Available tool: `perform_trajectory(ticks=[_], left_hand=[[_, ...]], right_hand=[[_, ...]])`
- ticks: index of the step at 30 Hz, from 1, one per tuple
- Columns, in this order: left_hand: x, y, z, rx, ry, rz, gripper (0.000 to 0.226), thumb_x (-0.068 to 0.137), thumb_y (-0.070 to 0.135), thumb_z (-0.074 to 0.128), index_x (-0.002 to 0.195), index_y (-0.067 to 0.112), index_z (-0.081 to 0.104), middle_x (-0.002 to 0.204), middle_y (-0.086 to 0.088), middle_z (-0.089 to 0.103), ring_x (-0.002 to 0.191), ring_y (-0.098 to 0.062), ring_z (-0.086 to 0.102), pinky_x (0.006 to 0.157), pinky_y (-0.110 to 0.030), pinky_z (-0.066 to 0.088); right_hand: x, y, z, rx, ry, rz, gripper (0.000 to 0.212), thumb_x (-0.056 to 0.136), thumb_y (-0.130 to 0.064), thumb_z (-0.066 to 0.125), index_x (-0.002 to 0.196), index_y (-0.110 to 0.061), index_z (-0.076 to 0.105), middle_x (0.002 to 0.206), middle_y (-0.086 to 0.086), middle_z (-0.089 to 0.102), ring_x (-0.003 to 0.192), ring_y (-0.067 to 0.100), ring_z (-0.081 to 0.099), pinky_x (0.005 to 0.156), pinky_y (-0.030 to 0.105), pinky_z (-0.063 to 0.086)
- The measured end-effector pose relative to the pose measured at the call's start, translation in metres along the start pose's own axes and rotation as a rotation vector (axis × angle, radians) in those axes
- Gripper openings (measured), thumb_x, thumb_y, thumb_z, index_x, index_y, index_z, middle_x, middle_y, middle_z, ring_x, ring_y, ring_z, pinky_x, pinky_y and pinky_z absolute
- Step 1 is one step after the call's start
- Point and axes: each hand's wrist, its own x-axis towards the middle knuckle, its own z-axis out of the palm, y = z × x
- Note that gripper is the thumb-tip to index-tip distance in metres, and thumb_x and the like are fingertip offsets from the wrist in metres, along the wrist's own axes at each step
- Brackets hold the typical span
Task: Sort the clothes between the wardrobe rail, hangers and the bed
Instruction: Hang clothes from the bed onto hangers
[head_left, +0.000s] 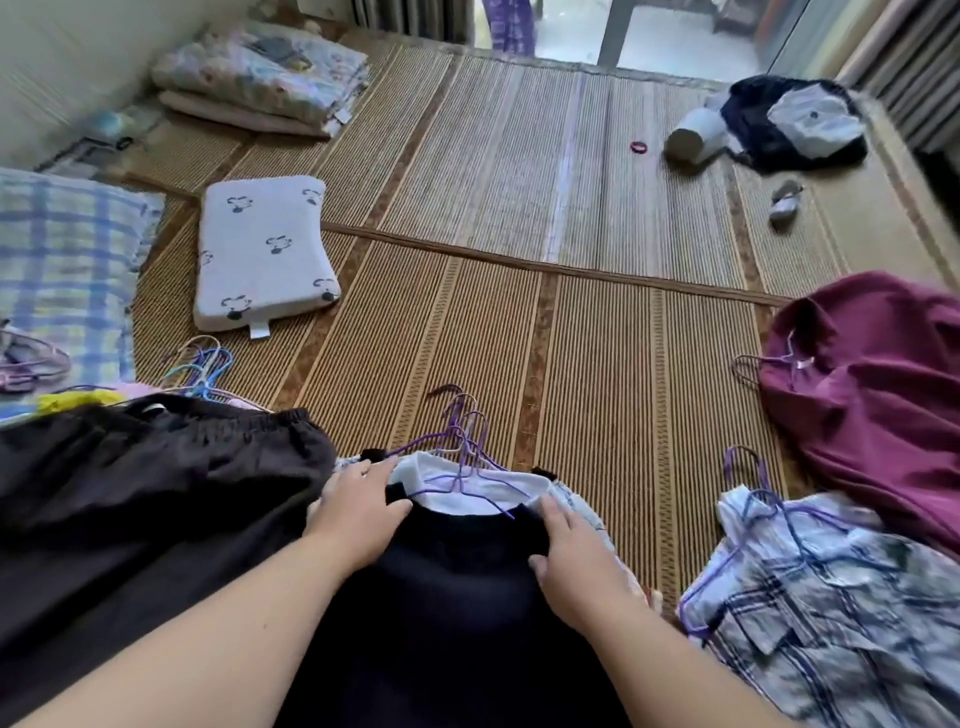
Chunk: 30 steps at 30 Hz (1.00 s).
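A dark navy garment (457, 597) lies on the bed's bamboo mat (519, 208) at the near centre, on top of a white garment (467, 488) with purple wire hangers (462, 441) sticking out above it. My left hand (358, 512) grips the navy garment's left shoulder, thumb over the neckline edge. My right hand (566, 551) grips its right shoulder. A black garment with an elastic waistband (156, 478) lies to the left. A blue-checked shirt on hangers (831, 613) lies at the right, with a maroon top (883, 405) on a hanger behind it.
A white pillow (265, 254) and a plaid pillow (57, 270) lie at the left, with loose hangers (202, 369) near them. Folded bedding (260, 78) sits at the far left. A dark bag, a white roll (693, 137) and a hair tie lie at the far right.
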Motion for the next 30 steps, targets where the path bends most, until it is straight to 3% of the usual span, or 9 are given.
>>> perform_trajectory(ticks=[2,7,11,18,24,30], left_hand=[[-0.009,0.017,0.003,0.001,0.023,0.045,0.064,0.089,0.045,0.05,0.147,0.033,0.025,0.155,-0.005,0.023,0.142,-0.025,0.021,0.112,-0.044,0.024],[-0.067,0.081,0.019,-0.134,0.046,0.262,0.062,0.087,0.034,0.055,0.144,0.028,0.031,0.147,0.005,0.036,0.138,-0.015,0.031,0.111,-0.041,0.03],[-0.122,0.139,0.047,-0.07,-0.042,0.42,0.064,0.086,0.04,0.054,0.144,0.034,0.03,0.149,0.012,0.033,0.138,-0.009,0.028,0.114,-0.037,0.028],[-0.171,0.251,0.1,0.035,-0.148,0.524,0.058,0.09,0.042,0.047,0.145,0.038,0.027,0.15,0.013,0.027,0.139,-0.009,0.024,0.114,-0.033,0.025],[-0.173,0.33,0.168,0.048,-0.162,0.457,0.06,0.091,0.038,0.051,0.146,0.032,0.028,0.148,0.01,0.032,0.135,-0.012,0.03,0.114,-0.034,0.026],[-0.153,0.343,0.234,0.09,-0.231,0.188,0.065,0.089,0.042,0.049,0.147,0.035,0.02,0.151,0.002,0.025,0.137,-0.022,0.029,0.11,-0.042,0.032]], right_hand=[[-0.008,0.009,-0.009,-0.038,0.034,-0.053,0.075,0.089,-0.029,0.054,0.15,-0.026,0.01,0.158,0.0,0.011,0.145,0.02,0.014,0.115,0.034,0.021],[-0.057,0.051,-0.057,-0.109,0.061,-0.1,0.073,0.09,-0.03,0.052,0.149,-0.033,0.011,0.159,0.003,0.008,0.146,0.021,0.01,0.118,0.037,0.017],[-0.099,0.119,-0.095,-0.108,0.09,0.0,0.067,0.089,-0.032,0.053,0.147,-0.035,0.02,0.158,0.003,0.012,0.144,0.021,0.016,0.118,0.04,0.017],[-0.153,0.25,-0.137,-0.1,0.115,0.135,0.061,0.092,-0.037,0.049,0.146,-0.037,0.021,0.156,0.001,0.015,0.142,0.021,0.02,0.115,0.039,0.023],[-0.133,0.35,-0.155,-0.151,0.069,0.088,0.067,0.088,-0.041,0.055,0.146,-0.037,0.022,0.156,-0.003,0.02,0.142,0.018,0.021,0.117,0.042,0.021],[-0.065,0.414,-0.163,-0.265,-0.022,-0.02,0.069,0.086,-0.044,0.058,0.145,-0.036,0.025,0.153,-0.005,0.028,0.14,0.019,0.026,0.114,0.044,0.027]])
